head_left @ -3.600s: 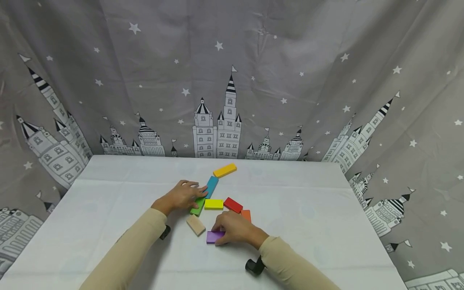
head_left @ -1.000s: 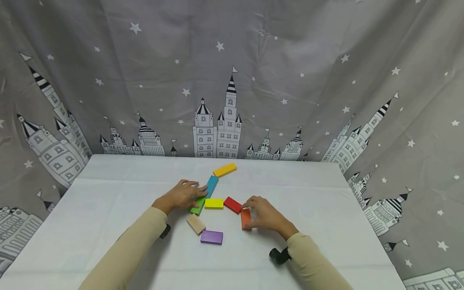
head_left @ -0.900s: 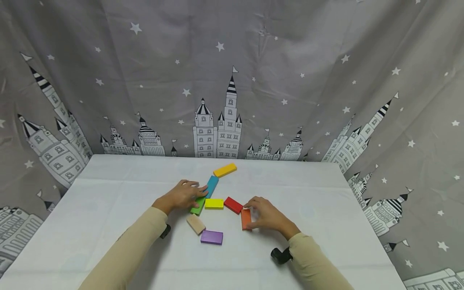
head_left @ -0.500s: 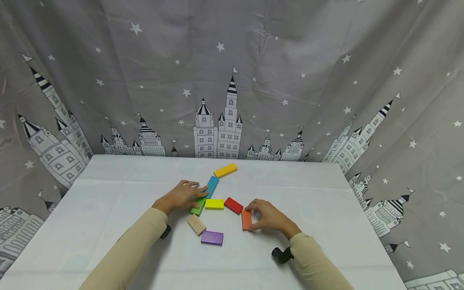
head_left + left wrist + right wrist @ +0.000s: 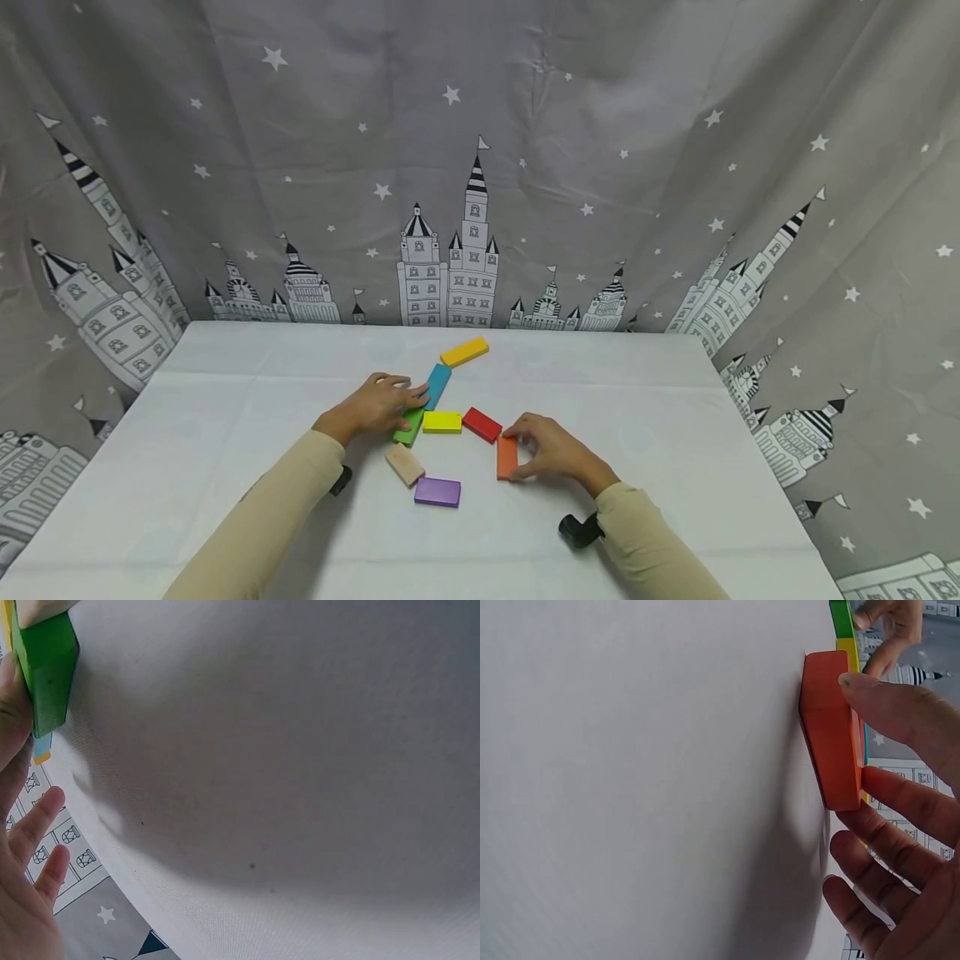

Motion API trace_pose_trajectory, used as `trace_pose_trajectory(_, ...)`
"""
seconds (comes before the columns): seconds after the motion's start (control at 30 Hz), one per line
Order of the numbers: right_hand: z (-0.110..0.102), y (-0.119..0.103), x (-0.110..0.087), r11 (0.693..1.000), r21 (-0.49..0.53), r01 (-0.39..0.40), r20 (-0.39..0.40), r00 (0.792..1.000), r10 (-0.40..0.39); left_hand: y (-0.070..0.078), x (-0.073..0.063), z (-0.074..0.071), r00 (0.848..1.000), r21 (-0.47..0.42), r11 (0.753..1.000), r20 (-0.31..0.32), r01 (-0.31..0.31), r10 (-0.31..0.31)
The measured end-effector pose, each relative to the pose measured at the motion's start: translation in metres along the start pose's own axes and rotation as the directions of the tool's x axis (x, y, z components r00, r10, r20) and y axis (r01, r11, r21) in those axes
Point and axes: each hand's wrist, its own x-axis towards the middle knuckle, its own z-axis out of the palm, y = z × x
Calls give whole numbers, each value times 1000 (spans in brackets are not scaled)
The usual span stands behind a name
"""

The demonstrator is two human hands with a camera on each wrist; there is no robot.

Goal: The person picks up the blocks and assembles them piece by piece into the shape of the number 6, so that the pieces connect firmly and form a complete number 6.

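In the head view, my right hand [image 5: 557,450] pinches the orange block [image 5: 506,458] between thumb and index finger. The right wrist view shows the thumb on the near end of this orange block [image 5: 829,742], the other fingers spread by its far end. My left hand [image 5: 378,406] holds the green block [image 5: 408,427], its thumb on the side and a fingertip where green meets the blue block [image 5: 438,385]. A yellow block [image 5: 442,422] and a red block [image 5: 482,424] link green to orange. All lie flat.
Past the blue block, an amber block [image 5: 465,351] lies at a slant. Nearer me, a bare wood block [image 5: 405,465] touches the corner of a purple block [image 5: 438,492]. A white cloth [image 5: 637,400] covers the table, and a grey castle-print curtain [image 5: 322,100] hangs behind.
My right hand has left the purple block, now further left against the wood block, and moved right to the orange block, which has slid slightly toward me. My left hand has stayed put.
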Motion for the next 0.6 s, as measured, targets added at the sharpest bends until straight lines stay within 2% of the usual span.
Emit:
trace_pose_trajectory(0.23,6,-6,0,998,36,-44,23,999,43,-1,0,0,1000,-1,1000,-1,-4,4)
trace_pose_trajectory(0.47,13,-14,1,995,28,-96,24,995,96,-1,1,0,1000,-1,1000,5,4,-4)
trace_pose_trajectory(0.6,16,-20,1,996,-2,-88,23,996,88,-1,1,1,1000,1,1000,6,6,-6)
